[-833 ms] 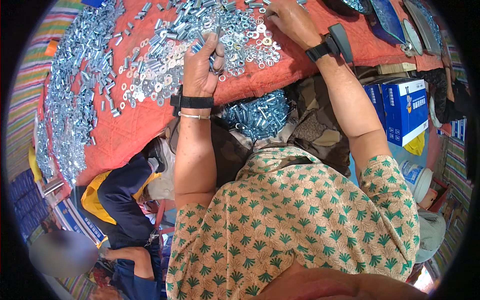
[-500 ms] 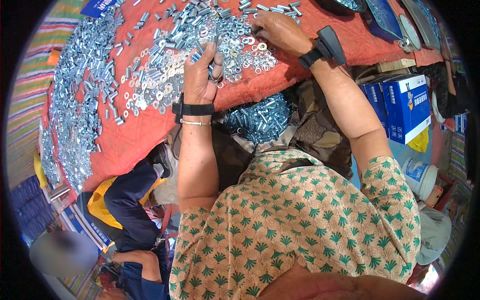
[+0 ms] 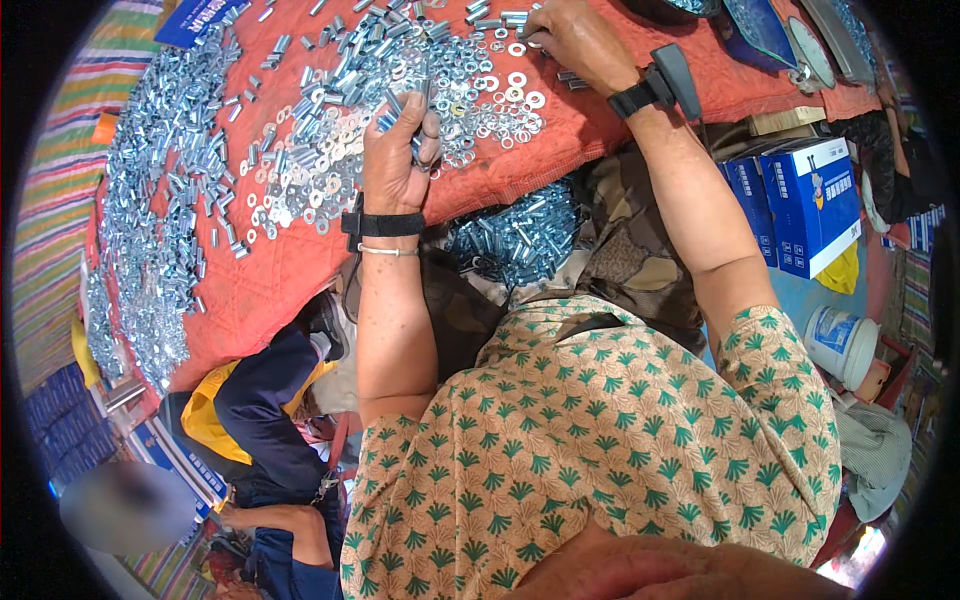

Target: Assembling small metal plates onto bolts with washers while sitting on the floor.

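My left hand (image 3: 402, 150) is closed around a few short silver metal sleeves (image 3: 393, 103), whose ends stick out past the thumb and fingers. It hangs over the near edge of a spread of flat washers (image 3: 330, 180) on a red quilted cloth (image 3: 255, 300). Farther right, my right hand (image 3: 578, 40) reaches down with bent fingertips beside loose sleeves (image 3: 482, 12) at the far side. What its fingertips grip, if anything, is hidden. More sleeves (image 3: 345, 75) lie heaped among the washers left of it.
A long heap of sleeves (image 3: 165, 190) covers the cloth's left side. Below the cloth edge, more sleeves (image 3: 520, 240) fill a container at my lap. Blue boxes (image 3: 810, 210) and a white bucket (image 3: 842, 345) stand at right. Another person's arm (image 3: 290, 520) shows at lower left.
My right hand has moved slightly right and away from me, uncovering washers and a few sleeves near it. My left hand stays closed on its sleeves, shifted only a little.
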Tool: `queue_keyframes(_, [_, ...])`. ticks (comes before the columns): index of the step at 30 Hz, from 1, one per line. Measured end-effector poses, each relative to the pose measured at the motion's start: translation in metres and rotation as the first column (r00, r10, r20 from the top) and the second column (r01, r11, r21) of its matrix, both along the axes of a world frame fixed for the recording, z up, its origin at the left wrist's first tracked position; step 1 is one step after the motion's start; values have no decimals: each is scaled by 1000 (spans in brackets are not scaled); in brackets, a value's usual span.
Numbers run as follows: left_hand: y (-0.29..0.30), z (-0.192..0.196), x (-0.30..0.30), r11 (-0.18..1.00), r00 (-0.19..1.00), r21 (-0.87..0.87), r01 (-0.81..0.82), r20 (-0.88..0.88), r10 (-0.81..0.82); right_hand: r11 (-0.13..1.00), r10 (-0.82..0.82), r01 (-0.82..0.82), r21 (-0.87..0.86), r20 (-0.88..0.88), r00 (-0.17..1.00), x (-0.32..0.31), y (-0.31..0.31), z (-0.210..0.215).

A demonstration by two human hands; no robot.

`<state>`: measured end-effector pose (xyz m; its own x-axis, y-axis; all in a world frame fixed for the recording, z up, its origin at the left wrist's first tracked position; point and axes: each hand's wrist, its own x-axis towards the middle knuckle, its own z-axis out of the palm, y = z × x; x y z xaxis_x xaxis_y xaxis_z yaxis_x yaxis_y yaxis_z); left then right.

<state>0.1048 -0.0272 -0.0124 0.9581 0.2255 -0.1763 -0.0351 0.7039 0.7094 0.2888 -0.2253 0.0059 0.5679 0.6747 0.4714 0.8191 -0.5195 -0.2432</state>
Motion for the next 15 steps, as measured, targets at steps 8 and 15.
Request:
queue_keyframes(8, [-1,1,1,999,997,43,-22,-73,26,981,-43,34,-190,-43,998,2,4,-7])
queue_keyframes(15, [0,1,-3,999,999,22,32,-22,-31,984,30,-48,-174,-106,994,0,19,-18])
